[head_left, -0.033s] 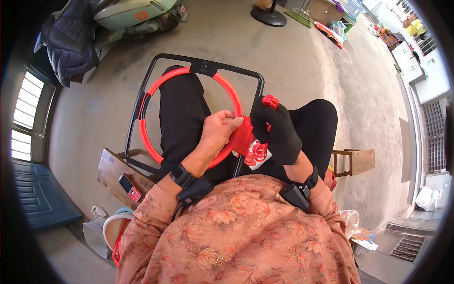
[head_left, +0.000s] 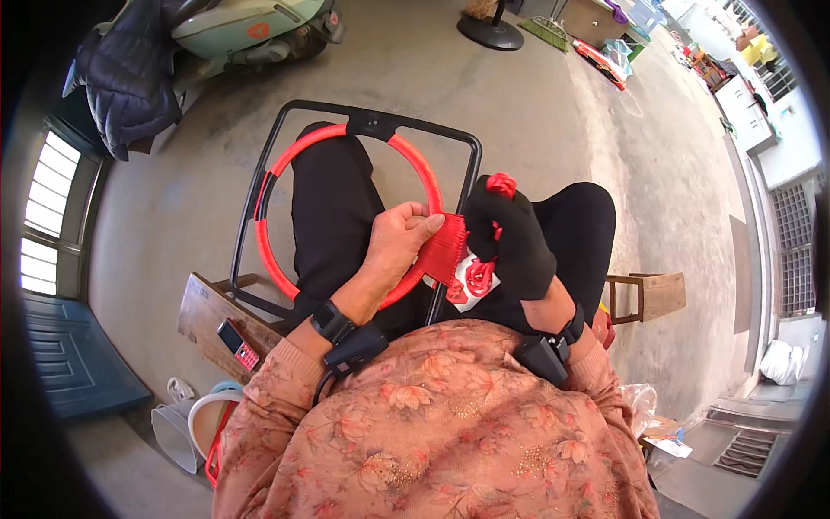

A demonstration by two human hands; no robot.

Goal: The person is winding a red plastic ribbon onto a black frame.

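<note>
Red ring (head_left: 285, 164) lies flat on lap | both hands: left (head_left: 399, 246), right (head_left: 510, 238) grip near rim

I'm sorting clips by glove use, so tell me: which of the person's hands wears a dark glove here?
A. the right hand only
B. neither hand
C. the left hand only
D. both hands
A: the right hand is covered by a black glove beside the red woven strip, while the left hand is bare, gripping the red ring.
</note>
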